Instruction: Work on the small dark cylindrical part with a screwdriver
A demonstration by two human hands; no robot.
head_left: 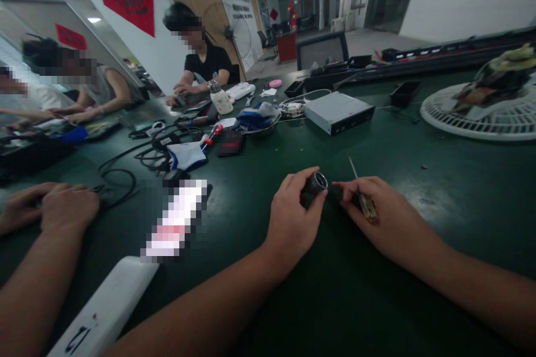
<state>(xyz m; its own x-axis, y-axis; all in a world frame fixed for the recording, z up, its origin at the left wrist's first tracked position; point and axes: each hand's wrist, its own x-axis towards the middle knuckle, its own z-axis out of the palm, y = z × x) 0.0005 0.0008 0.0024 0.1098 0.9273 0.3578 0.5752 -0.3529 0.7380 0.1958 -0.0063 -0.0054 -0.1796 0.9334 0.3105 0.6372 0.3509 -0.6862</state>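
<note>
Between the thumb and fingers of my left hand [293,212] is a short dark cylinder [317,182], its round open end with a pale metal ring facing right. My right hand [379,209] is closed around a screwdriver [368,209] with a translucent amber handle; its thin metal shaft points up and away. The fingertips of my right hand are close to the cylinder's open end, with a small gap between. Whether those fingertips also pinch something small cannot be made out. Both hands are just above the dark green table [326,301].
A co-worker's hands [69,206] rest at the left. Nearby are a blurred lit phone [178,220] and a white case [111,301]. Farther back are a disc drive [338,109], a red-handled tool [214,135], black cables [125,175] and a white fan grille [473,117]. Other people sit across the table.
</note>
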